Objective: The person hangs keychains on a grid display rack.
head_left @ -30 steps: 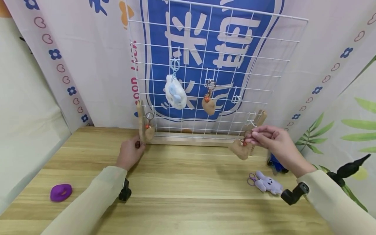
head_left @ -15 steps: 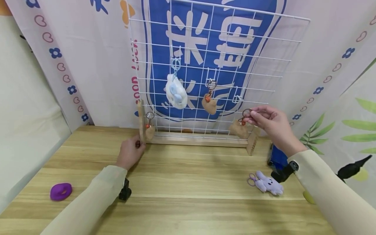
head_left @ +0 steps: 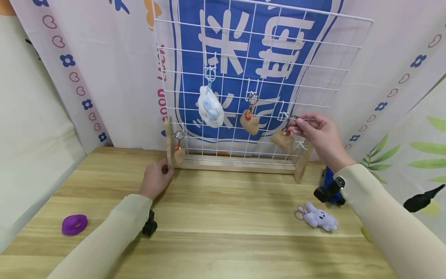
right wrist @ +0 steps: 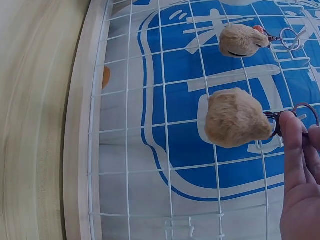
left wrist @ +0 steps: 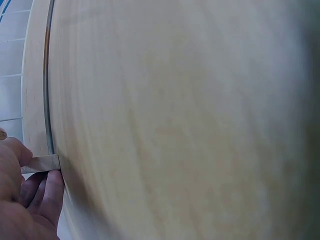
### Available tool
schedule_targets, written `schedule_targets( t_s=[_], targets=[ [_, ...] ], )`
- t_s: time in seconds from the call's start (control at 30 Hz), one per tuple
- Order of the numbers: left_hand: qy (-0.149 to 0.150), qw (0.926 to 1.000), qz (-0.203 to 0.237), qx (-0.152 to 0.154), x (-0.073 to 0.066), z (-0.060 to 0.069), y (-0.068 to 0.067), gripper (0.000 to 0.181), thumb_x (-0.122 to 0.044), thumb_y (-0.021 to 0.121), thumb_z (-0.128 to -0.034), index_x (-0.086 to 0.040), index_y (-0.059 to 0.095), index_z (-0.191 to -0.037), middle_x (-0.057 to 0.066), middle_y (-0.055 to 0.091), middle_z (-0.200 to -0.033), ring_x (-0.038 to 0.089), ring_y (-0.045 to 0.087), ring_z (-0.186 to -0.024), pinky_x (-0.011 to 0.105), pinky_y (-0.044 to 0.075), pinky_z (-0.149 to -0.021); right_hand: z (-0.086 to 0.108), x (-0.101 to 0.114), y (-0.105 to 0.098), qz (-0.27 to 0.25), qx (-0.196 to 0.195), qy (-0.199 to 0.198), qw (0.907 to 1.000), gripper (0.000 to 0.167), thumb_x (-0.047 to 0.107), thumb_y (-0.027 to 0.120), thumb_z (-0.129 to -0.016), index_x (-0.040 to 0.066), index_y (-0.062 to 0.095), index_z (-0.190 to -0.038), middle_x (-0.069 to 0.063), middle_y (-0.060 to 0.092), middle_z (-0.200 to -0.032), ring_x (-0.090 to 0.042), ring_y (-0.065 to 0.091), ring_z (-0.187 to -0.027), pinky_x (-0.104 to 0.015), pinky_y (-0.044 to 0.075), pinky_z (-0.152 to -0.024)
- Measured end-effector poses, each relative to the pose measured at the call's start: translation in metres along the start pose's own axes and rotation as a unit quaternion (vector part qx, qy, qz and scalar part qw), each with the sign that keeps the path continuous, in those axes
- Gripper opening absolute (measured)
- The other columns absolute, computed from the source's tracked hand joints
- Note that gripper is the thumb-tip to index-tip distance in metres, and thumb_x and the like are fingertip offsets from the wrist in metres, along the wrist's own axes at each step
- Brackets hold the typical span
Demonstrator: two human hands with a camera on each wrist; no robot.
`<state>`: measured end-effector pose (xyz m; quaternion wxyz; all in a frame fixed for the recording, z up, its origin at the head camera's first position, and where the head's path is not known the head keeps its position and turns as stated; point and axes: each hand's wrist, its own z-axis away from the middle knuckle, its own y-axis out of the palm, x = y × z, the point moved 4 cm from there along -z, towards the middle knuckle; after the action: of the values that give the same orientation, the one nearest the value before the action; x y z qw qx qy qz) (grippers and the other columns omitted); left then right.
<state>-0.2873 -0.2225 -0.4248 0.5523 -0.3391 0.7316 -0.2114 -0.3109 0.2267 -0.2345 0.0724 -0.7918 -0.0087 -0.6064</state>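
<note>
My right hand [head_left: 322,137] pinches the metal ring of a brown plush keychain [head_left: 283,140] in front of the white wire grid [head_left: 240,69]. In the right wrist view, the furry plush [right wrist: 235,119] dangles from its ring [right wrist: 306,112] between thumb and fingers. The ring is beside a white hook [head_left: 283,116]; whether it is over the hook's tip I cannot tell. Down at the left, my left hand [head_left: 156,179] grips the wooden stand's left end piece [head_left: 169,143]. The left wrist view has thumb and fingers on either side of this wooden piece [left wrist: 42,163].
A white-and-blue plush keychain [head_left: 210,107] and two brown ones, one central [head_left: 249,122] and one low left [head_left: 179,155], hang on the grid. A lower-right hook [head_left: 301,145] sticks out. On the table lie a lilac plush keychain [head_left: 319,217], a purple ring-shaped object [head_left: 74,224] and a blue object [head_left: 329,180].
My right hand has lifted the brown plush keychain upward and slightly left, from the lower-right hook to the one above. My left hand stays on the stand.
</note>
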Motion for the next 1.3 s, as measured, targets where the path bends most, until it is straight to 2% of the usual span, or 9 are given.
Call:
schedule_targets(
  t_s=[0.23, 0.6, 0.83, 1.07, 1.3],
  targets=[
    [-0.007, 1.0000, 0.004, 0.004, -0.001, 0.001, 0.001, 0.015, -0.002, 0.060, -0.0978, 0.007, 0.068, -0.107, 0.024, 0.073, -0.097, 0.027, 0.065, -0.082, 0.034, 0.053, -0.068, -0.007, -0.003, 0.001, 0.017, 0.000, -0.006, 0.9998, 0.015, 0.011, 0.062, -0.104, 0.005, 0.066, -0.117, 0.007, 0.080, -0.098, -0.005, 0.076, -0.089, -0.018, 0.060, -0.083],
    [-0.006, 1.0000, -0.004, 0.003, -0.003, 0.000, -0.002, 0.012, -0.002, 0.061, -0.0978, 0.006, 0.068, -0.104, 0.023, 0.073, -0.095, 0.026, 0.063, -0.080, 0.034, 0.052, -0.066, -0.013, -0.008, 0.002, 0.005, 0.024, 0.008, 0.9997, 0.016, 0.007, 0.061, -0.105, -0.001, 0.060, -0.119, 0.008, 0.080, -0.097, -0.004, 0.076, -0.087, -0.018, 0.060, -0.083],
    [-0.003, 1.0000, -0.005, 0.001, -0.004, 0.000, -0.002, 0.013, -0.002, 0.061, -0.0979, 0.007, 0.068, -0.105, 0.023, 0.073, -0.095, 0.026, 0.064, -0.081, 0.034, 0.052, -0.067, -0.015, -0.009, 0.005, 0.023, 0.013, 0.018, 0.9995, 0.016, 0.009, 0.062, -0.104, 0.001, 0.062, -0.118, 0.008, 0.080, -0.097, -0.005, 0.075, -0.088, -0.019, 0.060, -0.083],
    [-0.005, 1.0000, -0.008, -0.002, -0.003, 0.000, -0.002, 0.012, -0.003, 0.061, -0.0981, 0.005, 0.068, -0.104, 0.022, 0.073, -0.094, 0.024, 0.062, -0.080, 0.030, 0.050, -0.065, -0.015, -0.009, 0.008, 0.017, 0.018, 0.013, 0.9996, 0.022, 0.010, 0.061, -0.105, -0.005, 0.058, -0.121, 0.009, 0.079, -0.096, -0.004, 0.074, -0.088, -0.019, 0.060, -0.082],
    [-0.002, 1.0000, -0.005, 0.000, -0.003, 0.000, -0.002, 0.013, -0.003, 0.061, -0.0979, 0.006, 0.068, -0.105, 0.023, 0.073, -0.095, 0.026, 0.064, -0.081, 0.034, 0.052, -0.067, -0.015, -0.010, 0.007, 0.029, 0.012, 0.016, 0.9994, 0.018, 0.012, 0.059, -0.106, 0.000, 0.060, -0.119, 0.010, 0.078, -0.098, -0.004, 0.073, -0.091, -0.018, 0.060, -0.083]
  ],
)
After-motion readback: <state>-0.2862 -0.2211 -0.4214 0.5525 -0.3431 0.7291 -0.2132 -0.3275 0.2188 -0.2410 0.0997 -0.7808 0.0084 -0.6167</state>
